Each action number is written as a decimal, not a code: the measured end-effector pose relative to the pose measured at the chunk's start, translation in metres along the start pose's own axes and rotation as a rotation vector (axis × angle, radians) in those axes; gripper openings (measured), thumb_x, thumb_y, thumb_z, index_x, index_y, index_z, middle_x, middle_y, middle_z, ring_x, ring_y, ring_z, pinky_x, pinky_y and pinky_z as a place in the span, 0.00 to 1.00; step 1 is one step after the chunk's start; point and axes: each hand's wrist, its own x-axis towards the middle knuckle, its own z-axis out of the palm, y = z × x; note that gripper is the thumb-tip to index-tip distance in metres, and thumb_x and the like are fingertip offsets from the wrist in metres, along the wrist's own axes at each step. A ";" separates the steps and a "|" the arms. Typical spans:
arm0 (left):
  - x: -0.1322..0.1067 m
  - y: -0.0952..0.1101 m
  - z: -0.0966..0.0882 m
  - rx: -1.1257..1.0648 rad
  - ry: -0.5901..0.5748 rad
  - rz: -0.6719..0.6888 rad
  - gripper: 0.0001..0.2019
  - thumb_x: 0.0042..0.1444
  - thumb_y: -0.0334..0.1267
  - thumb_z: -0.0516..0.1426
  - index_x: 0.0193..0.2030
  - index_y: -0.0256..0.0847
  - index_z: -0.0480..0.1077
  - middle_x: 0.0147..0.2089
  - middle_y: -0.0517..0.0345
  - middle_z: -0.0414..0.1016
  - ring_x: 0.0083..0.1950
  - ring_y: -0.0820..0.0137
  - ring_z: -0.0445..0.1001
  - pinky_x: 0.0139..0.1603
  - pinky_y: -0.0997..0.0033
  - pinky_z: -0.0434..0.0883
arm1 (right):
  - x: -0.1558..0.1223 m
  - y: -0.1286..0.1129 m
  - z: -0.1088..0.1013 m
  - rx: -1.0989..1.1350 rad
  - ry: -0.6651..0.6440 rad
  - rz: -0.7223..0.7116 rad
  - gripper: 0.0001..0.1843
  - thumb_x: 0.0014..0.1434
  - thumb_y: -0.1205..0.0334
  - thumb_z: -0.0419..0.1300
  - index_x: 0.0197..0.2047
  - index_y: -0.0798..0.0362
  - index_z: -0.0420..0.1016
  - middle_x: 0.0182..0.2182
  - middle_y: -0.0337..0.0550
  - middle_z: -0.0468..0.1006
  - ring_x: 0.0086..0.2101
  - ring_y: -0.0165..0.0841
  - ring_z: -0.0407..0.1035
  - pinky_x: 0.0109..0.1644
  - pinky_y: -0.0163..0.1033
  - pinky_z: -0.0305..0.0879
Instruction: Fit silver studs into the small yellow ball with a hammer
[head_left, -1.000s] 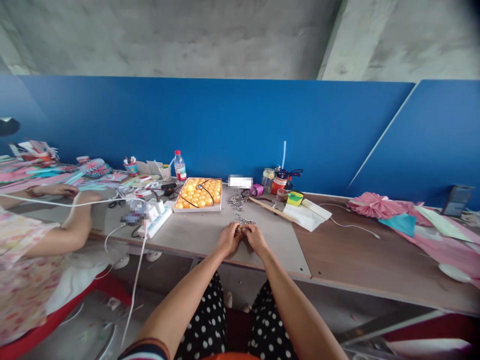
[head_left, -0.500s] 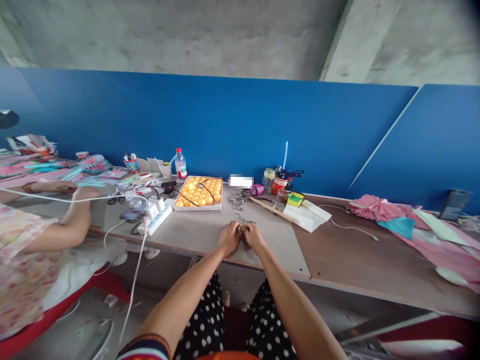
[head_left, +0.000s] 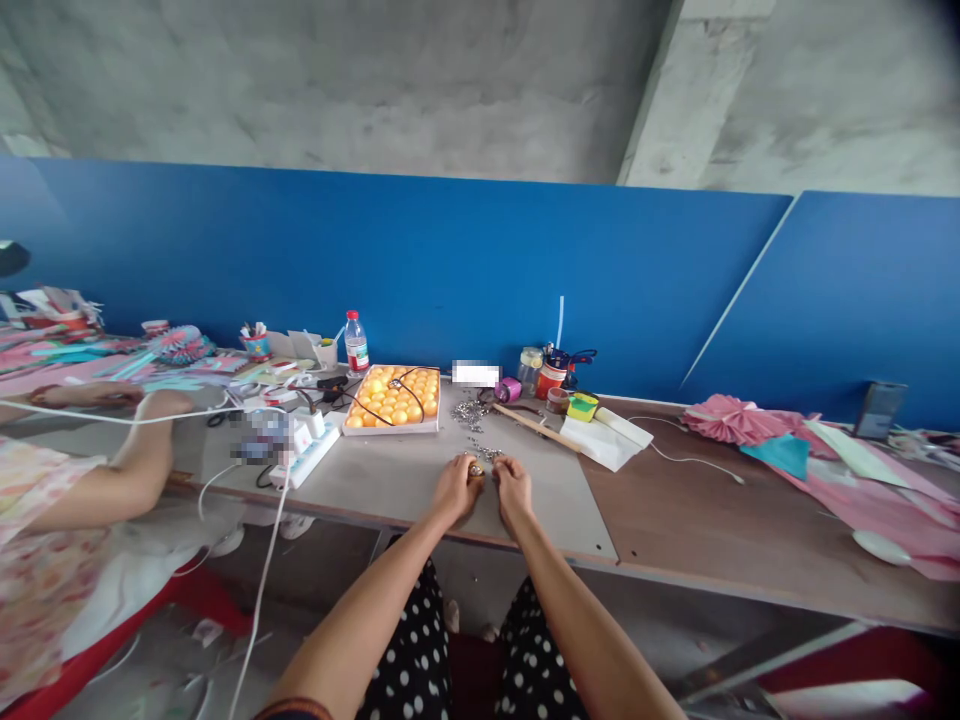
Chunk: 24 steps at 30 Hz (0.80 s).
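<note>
Above the table (head_left: 390,482), the left hand (head_left: 453,488) held a small golden piece (head_left: 476,469), seemingly to steady it; whether the right hand (head_left: 514,487) pinched anything, I couldn't tell. Metal bits (head_left: 471,413) lay beyond, presumably for reach.

soft, diffuse light covers the surface (head_left: 360,490); the floor (head_left: 311,585) beneath sits dim; wide-angle distortion stretches both edges; a co-worker's sleeve (head_left: 41,480) looks soft; small metal pieces (head_left: 471,413) blur together; the top right corner darkens.

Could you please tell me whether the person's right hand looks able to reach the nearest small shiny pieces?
Probably yes: the right hand lies just short of those small shiny pieces, and nothing visible stands between them.
</note>
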 end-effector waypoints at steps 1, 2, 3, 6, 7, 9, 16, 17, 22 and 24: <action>0.000 -0.001 0.001 -0.003 0.003 -0.002 0.14 0.49 0.32 0.55 0.44 0.40 0.64 0.43 0.51 0.71 0.46 0.63 0.69 0.46 0.66 0.65 | -0.001 0.001 0.000 -0.012 0.025 -0.001 0.18 0.53 0.58 0.43 0.38 0.56 0.70 0.29 0.45 0.74 0.31 0.34 0.68 0.36 0.37 0.63; 0.000 -0.001 0.001 -0.005 0.005 -0.005 0.14 0.49 0.32 0.55 0.45 0.39 0.64 0.44 0.51 0.71 0.46 0.63 0.69 0.46 0.66 0.65 | 0.000 0.001 0.000 -0.029 0.043 -0.008 0.18 0.54 0.59 0.43 0.39 0.56 0.70 0.29 0.46 0.74 0.31 0.34 0.68 0.36 0.38 0.63; 0.000 -0.002 0.001 -0.006 0.006 -0.010 0.14 0.49 0.32 0.55 0.45 0.39 0.64 0.44 0.51 0.71 0.46 0.63 0.69 0.46 0.65 0.65 | 0.001 0.000 0.000 -0.052 0.053 -0.020 0.18 0.54 0.60 0.43 0.39 0.56 0.70 0.30 0.47 0.74 0.32 0.35 0.68 0.38 0.39 0.63; 0.001 -0.002 0.000 -0.001 0.007 -0.026 0.14 0.49 0.32 0.55 0.45 0.39 0.64 0.44 0.50 0.72 0.46 0.63 0.69 0.47 0.65 0.65 | 0.010 -0.006 -0.001 -0.133 0.044 -0.089 0.14 0.53 0.63 0.47 0.37 0.55 0.71 0.36 0.50 0.73 0.38 0.37 0.66 0.44 0.40 0.61; 0.001 -0.002 0.000 0.002 0.006 -0.034 0.14 0.50 0.32 0.55 0.45 0.39 0.65 0.44 0.51 0.72 0.46 0.63 0.69 0.47 0.65 0.65 | 0.014 -0.009 -0.003 -0.155 0.037 -0.113 0.13 0.52 0.64 0.48 0.36 0.55 0.72 0.39 0.51 0.72 0.41 0.38 0.65 0.47 0.41 0.60; 0.001 -0.001 -0.001 0.009 0.001 -0.055 0.13 0.49 0.32 0.56 0.44 0.40 0.65 0.43 0.52 0.72 0.46 0.64 0.70 0.46 0.67 0.66 | 0.022 -0.013 -0.009 -0.223 0.020 -0.144 0.14 0.53 0.66 0.49 0.40 0.55 0.72 0.43 0.51 0.70 0.45 0.39 0.62 0.50 0.42 0.56; 0.004 -0.003 0.004 0.015 -0.007 -0.068 0.13 0.49 0.31 0.56 0.43 0.42 0.66 0.43 0.55 0.73 0.45 0.66 0.70 0.46 0.68 0.65 | 0.029 -0.012 -0.024 -0.822 -0.184 -0.175 0.16 0.61 0.60 0.47 0.47 0.47 0.72 0.45 0.48 0.70 0.45 0.40 0.58 0.46 0.41 0.52; 0.004 -0.003 0.004 0.014 -0.006 -0.067 0.13 0.49 0.31 0.56 0.43 0.41 0.65 0.43 0.54 0.73 0.45 0.66 0.70 0.46 0.67 0.65 | 0.028 -0.012 -0.024 -0.820 -0.194 -0.189 0.16 0.61 0.60 0.46 0.44 0.47 0.73 0.44 0.47 0.70 0.45 0.39 0.58 0.45 0.41 0.52; 0.001 0.000 0.001 0.014 0.003 -0.050 0.12 0.48 0.30 0.57 0.41 0.40 0.66 0.41 0.54 0.73 0.44 0.66 0.70 0.46 0.68 0.66 | 0.027 -0.011 -0.024 -0.763 -0.167 -0.216 0.15 0.60 0.64 0.47 0.33 0.51 0.75 0.37 0.48 0.72 0.40 0.36 0.60 0.43 0.39 0.52; 0.000 0.001 0.001 0.017 0.006 -0.050 0.11 0.48 0.30 0.57 0.41 0.40 0.66 0.41 0.54 0.73 0.44 0.66 0.70 0.45 0.68 0.66 | 0.027 -0.009 -0.024 -0.719 -0.141 -0.229 0.15 0.59 0.65 0.47 0.31 0.52 0.74 0.36 0.48 0.72 0.39 0.36 0.61 0.43 0.39 0.52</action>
